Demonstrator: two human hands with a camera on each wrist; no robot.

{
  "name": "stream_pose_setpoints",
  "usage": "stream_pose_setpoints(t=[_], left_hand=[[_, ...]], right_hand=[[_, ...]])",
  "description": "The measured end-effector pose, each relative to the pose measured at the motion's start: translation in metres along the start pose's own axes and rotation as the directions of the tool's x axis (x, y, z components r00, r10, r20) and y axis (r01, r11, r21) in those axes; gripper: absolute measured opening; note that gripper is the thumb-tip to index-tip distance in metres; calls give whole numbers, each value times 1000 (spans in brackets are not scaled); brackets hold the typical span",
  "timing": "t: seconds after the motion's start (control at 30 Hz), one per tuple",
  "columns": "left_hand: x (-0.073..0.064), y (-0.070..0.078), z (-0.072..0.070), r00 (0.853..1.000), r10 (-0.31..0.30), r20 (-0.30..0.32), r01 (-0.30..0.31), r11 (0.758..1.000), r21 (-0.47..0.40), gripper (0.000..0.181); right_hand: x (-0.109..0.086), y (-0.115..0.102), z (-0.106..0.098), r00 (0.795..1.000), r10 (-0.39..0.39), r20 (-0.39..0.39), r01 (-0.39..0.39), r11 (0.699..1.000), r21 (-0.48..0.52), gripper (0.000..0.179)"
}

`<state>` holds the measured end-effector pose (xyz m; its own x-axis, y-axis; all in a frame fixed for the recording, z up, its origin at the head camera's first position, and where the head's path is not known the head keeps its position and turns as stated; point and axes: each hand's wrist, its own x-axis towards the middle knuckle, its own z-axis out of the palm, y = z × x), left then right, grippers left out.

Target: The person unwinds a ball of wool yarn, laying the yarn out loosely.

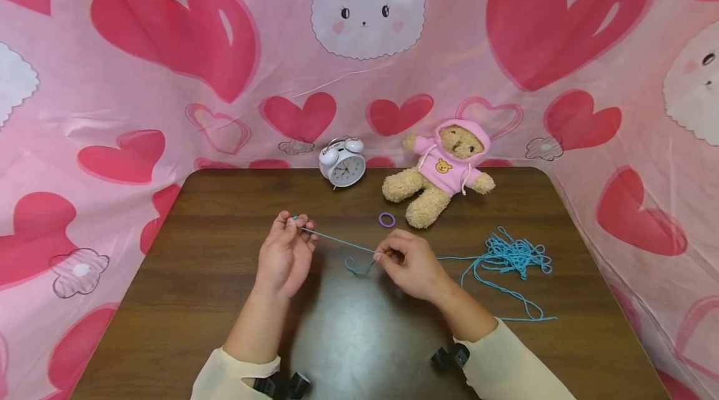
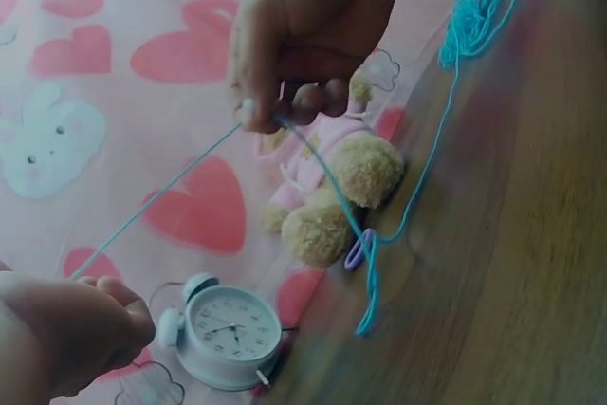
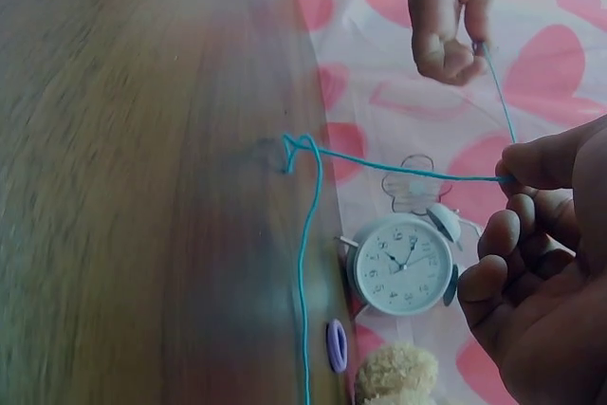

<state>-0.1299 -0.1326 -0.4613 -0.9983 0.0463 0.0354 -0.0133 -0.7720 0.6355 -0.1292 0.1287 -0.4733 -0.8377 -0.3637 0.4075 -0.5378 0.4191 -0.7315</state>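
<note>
A length of blue yarn [image 1: 339, 241] stretches taut between the two hands above the table. My left hand [image 1: 283, 256], palm turned up, pinches one end between thumb and fingers. With thumb and forefinger my right hand [image 1: 412, 266] pinches the yarn farther along. From the right fingertips a slack loop of yarn [image 3: 303, 144] hangs down, seen in both wrist views. The strand runs on to a loose tangled heap of blue yarn [image 1: 513, 255] on the right of the table. Just beyond the hands lies a purple ring [image 1: 386, 219].
At the back of the brown table [image 1: 224, 325] stands a white alarm clock [image 1: 344, 164]. A teddy bear [image 1: 444, 169] in a pink hoodie sits right of it. Behind hangs a pink cloth [image 1: 348, 82] with hearts and rabbits. A loose yarn tail [image 1: 528, 319] lies near the right.
</note>
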Motion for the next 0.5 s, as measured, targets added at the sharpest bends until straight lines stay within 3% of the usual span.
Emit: stream_pose_setpoints(t=[0.23, 0.5], left_hand=[[2, 7, -7, 999, 44, 28, -41, 995, -89, 9], [1, 8, -9, 996, 66, -53, -67, 998, -17, 12]], right_hand=[[-7, 7, -14, 1000, 19, -2, -19, 1000, -5, 13], [-14, 7, -36, 1000, 18, 13, -17, 997, -75, 15]])
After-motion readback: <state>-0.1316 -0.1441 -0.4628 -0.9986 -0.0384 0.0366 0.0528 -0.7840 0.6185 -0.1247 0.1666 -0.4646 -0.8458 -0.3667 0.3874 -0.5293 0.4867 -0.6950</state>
